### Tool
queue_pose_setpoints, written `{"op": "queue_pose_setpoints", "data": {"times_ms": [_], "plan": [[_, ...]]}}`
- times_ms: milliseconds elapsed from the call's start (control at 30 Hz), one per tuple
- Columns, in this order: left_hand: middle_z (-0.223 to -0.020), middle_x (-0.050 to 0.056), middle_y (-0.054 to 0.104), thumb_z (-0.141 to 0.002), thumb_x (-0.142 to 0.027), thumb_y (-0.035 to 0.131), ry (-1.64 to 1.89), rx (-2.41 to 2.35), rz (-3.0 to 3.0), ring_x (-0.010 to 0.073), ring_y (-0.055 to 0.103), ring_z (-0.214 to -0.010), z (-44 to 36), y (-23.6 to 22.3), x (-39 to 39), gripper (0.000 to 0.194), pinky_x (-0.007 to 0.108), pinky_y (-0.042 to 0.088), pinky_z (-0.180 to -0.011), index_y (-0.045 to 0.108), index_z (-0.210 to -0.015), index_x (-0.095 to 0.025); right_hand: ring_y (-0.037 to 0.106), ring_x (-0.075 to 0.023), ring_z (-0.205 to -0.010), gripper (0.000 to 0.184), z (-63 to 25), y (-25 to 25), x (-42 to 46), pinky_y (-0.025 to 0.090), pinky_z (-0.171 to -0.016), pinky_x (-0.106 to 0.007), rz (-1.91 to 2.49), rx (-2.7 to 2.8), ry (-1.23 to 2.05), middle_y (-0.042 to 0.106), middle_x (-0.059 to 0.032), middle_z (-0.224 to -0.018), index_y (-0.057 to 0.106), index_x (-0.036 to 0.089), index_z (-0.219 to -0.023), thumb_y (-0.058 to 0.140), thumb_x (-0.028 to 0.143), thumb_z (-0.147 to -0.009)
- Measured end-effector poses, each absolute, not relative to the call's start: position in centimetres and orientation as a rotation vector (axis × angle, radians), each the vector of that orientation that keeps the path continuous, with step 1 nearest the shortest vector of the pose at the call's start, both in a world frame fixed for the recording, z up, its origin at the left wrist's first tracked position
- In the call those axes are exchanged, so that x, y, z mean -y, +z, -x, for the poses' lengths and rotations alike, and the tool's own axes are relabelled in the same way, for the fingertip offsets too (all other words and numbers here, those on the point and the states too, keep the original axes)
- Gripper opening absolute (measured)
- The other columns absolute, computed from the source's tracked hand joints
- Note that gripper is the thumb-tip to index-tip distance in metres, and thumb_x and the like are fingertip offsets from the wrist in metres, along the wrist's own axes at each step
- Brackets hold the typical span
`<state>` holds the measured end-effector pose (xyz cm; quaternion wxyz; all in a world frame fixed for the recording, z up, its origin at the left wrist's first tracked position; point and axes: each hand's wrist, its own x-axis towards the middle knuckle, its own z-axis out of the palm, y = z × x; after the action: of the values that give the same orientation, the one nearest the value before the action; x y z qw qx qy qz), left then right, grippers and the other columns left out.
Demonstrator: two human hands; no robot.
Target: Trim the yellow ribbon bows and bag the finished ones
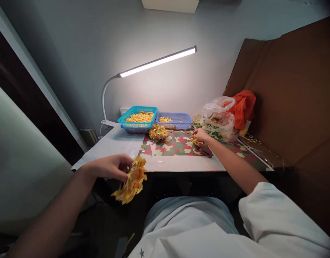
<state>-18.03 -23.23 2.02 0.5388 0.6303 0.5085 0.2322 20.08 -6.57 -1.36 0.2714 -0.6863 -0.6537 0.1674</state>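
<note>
My left hand (112, 166) is closed around a bunch of yellow petal-like flowers (134, 182), held in the air just in front of the table edge. Over the patterned mat, my right hand (201, 135) has its fingertips drawn together on small yellow flower pieces (196, 141). Just below those pieces lies a dark-handled tool (204, 152), perhaps scissors or pliers. Another round bunch of yellow flowers (158, 132) with shiny silvery bits rests near the mat's back left.
Behind the mat stand a turquoise basket (122, 120) of yellow pieces, on top of another container, and a purple basket (188, 118). A clamp lamp (158, 61) shines overhead. On the right are a plastic bag (220, 120), orange cloth (243, 107) and a tall cardboard panel (294, 89).
</note>
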Motion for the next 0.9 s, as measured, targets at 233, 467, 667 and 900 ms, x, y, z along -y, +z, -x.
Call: {"op": "queue_pose_setpoints", "data": {"times_ms": [233,467,667,900], "plan": [[-0.054,0.003,0.06,-0.048,-0.037,0.086,0.663,-1.276,-1.461,0.0035,0.031,-0.04,13.3,1.9,16.7,0.032,0.02,0.014,-0.04,0.066,-0.057,-0.014,0.06,-0.0136,-0.065,0.015,-17.9,0.7,9.3,0.039,-0.058,-0.023,1.563,1.88,0.344,0.071,-0.0056,-0.076,0.074,0.016,-0.081,0.069,0.03,-0.079],[-0.067,0.003,0.065,-0.048,-0.04,0.085,0.835,-1.388,-1.381,0.0026,0.033,-0.041,9.6,0.0,14.6,0.037,0.021,0.015,-0.041,0.066,-0.065,-0.012,0.056,-0.0144,-0.075,0.019,-13.2,0.6,14.3,0.04,-0.068,-0.025,0.939,2.176,0.263,0.064,-0.0033,-0.081,0.063,0.017,-0.068,0.064,0.027,-0.084],[-0.066,0.001,0.064,-0.049,-0.043,0.082,0.826,-1.341,-1.389,0.003,0.033,-0.044,7.5,-1.9,14.8,0.038,0.021,0.018,-0.044,0.067,-0.067,-0.013,0.056,-0.0164,-0.081,0.008,-11.1,-3.0,14.5,0.043,-0.073,-0.027,0.904,2.191,0.375,0.062,-0.0037,-0.085,0.06,0.017,-0.082,0.064,0.014,-0.077],[-0.062,-0.002,0.056,-0.05,-0.045,0.083,0.611,-1.245,-1.421,0.0044,0.035,-0.046,7.1,-2.2,14.3,0.04,0.02,0.019,-0.044,0.063,-0.067,-0.015,0.059,-0.0211,-0.111,0.05,-11.4,-4.0,12.8,0.045,-0.096,-0.035,0.744,2.252,0.628,0.063,-0.0102,-0.119,0.056,0.016,-0.117,0.062,0.005,-0.068]]}}
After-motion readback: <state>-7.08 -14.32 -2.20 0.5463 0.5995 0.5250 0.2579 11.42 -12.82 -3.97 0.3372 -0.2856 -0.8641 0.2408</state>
